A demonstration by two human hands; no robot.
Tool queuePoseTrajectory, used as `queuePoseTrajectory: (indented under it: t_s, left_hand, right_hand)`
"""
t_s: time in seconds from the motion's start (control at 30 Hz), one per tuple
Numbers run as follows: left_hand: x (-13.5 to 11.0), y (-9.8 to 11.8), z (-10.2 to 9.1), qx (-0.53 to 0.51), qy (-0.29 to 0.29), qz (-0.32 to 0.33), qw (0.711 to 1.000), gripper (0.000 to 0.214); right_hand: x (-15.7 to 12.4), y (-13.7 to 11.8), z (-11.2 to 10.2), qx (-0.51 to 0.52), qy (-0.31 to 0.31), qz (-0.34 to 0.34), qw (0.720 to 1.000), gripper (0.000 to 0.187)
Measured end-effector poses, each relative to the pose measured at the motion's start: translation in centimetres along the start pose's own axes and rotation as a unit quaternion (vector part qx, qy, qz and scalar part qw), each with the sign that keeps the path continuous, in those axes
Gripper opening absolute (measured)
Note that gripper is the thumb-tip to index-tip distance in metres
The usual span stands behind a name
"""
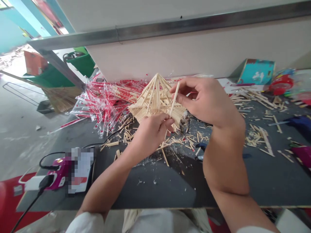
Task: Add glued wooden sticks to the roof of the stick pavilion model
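A pyramid-shaped frame of glued wooden sticks (pixel 155 100) is held up over the dark table, its pale sticks crossing in layers. My left hand (pixel 152 136) grips its lower edge from the near side, fingers curled and hiding that corner. My right hand (pixel 204 100) holds a single loose wooden stick (pixel 174 99) upright against the frame's right face, between fingertips and thumb. The stick's lower end reaches my left fingertips. Chopped stick pieces (pixel 126 132) lie scattered under both hands.
A heap of red-printed plastic-wrapped chopsticks (pixel 97 100) lies left of the frame. A pink device (pixel 58 173) with a black cable sits at the near left. More sticks (pixel 257 100), a teal box (pixel 256 72) and a red object (pixel 281 84) lie right. A wall stands behind.
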State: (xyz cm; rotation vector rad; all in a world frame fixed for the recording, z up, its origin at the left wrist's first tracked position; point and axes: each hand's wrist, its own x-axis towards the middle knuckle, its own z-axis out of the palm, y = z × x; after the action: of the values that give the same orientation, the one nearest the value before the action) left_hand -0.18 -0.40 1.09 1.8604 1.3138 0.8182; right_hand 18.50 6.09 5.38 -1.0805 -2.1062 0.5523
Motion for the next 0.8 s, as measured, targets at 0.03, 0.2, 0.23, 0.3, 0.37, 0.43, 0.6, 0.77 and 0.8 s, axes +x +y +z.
queuePoseTrajectory:
  t_s: [0.03,0.2,0.23,0.3,0.37,0.43,0.6,0.77,0.8]
  left_hand:
    - [0.0,0.0,0.3,0.018,0.004,0.005,1.0,0.027]
    - [0.4,0.0,1.0,0.113,0.015,-0.03,0.993,0.026]
    - [0.5,0.0,1.0,0.148,0.018,-0.046,0.988,0.028]
    - [0.6,0.1,1.0,0.222,0.027,-0.075,0.972,0.034]
    - [0.6,0.1,1.2,0.297,0.048,-0.09,0.949,0.044]
    - [0.5,-0.1,1.5,0.366,0.087,-0.082,0.923,0.052]
    - [0.3,-0.7,2.5,0.422,0.134,-0.053,0.895,0.058]
    - [0.5,-1.0,2.5,0.408,0.128,-0.054,0.902,0.056]
    - [0.5,-1.0,2.4,0.405,0.125,-0.054,0.904,0.056]
  right_hand:
    - [0.1,0.0,0.2,-0.017,0.005,0.002,1.0,0.013]
    - [0.6,-0.5,1.0,-0.053,0.0,0.03,0.998,0.013]
    - [0.6,-0.6,1.1,-0.053,0.004,0.035,0.998,0.014]
    - [0.6,-0.8,1.3,-0.053,0.012,0.046,0.997,0.015]
    - [0.6,-0.9,1.6,-0.058,0.014,0.056,0.997,0.015]
    - [0.6,-0.9,1.8,-0.067,0.018,0.059,0.996,0.015]
    - [0.7,-0.5,2.6,-0.077,0.02,0.067,0.995,0.019]
    - [0.9,-0.4,3.0,-0.099,0.026,0.073,0.992,0.024]
    - [0.9,-0.5,3.0,-0.102,0.026,0.073,0.992,0.025]
